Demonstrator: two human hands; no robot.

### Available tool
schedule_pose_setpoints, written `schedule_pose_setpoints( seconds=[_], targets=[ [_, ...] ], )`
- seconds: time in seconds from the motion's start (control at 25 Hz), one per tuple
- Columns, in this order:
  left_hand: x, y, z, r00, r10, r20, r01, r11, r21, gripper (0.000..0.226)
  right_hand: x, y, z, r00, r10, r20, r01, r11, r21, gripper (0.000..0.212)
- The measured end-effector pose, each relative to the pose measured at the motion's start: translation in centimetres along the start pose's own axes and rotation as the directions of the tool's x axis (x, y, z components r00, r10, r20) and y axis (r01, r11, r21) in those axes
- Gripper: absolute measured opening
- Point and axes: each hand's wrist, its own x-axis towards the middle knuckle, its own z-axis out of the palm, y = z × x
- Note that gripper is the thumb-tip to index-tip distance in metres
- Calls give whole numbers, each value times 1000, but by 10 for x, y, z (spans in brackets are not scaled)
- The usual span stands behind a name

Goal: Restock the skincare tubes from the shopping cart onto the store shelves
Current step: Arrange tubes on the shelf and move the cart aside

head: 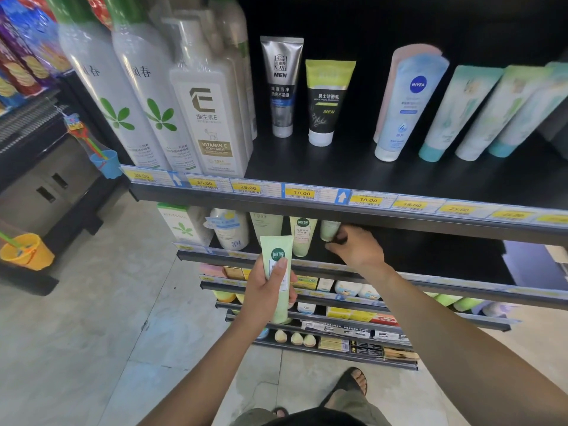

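My left hand [270,290] grips a pale green skincare tube [276,256] with a dark green round logo, held upright in front of the second shelf [430,265]. My right hand [356,247] reaches under the top shelf and its fingers curl round a pale green tube [329,229] standing on the second shelf. A matching green tube [302,236] stands just left of it. The upper part of the right hand's tube is hidden by the top shelf's edge. No shopping cart is in view.
The top shelf [338,170] holds tall white bottles [144,96], two men's cleanser tubes [282,87], a Nivea tube [408,99] and teal-capped tubes [455,115]. Lower shelves carry small boxes and soaps. A yellow toy bucket [26,250] sits at left on the tiled floor.
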Motion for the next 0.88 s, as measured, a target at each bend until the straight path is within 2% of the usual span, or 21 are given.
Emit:
schedule_pose_setpoints(
  seconds=[0.16,0.28,0.4,0.52,0.6,0.76,0.88],
  targets=[
    [-4,0,5,999,28,31,-29,999,23,17,-20,8,-1,1000,-13,7,13,1000,25,62],
    [-7,0,11,998,27,49,-30,996,78,20,-49,11,-7,992,-91,-86,91,996,0,50],
    [-8,0,17,996,-8,86,-6,986,168,25,-85,6,-18,975,-172,-144,194,967,164,31],
    [-10,4,26,990,-23,140,2,989,147,30,-115,-3,-18,978,-202,60,153,878,454,24],
    [-10,5,32,986,-39,163,18,991,130,33,-127,-4,-11,956,-254,145,145,843,518,27],
    [-7,2,36,979,-65,195,42,992,121,42,-137,-6,-6,962,-236,136,115,806,580,26],
    [-10,8,38,972,-82,221,55,991,124,35,-138,-8,-2,964,-232,130,119,814,568,24]
  ],
)
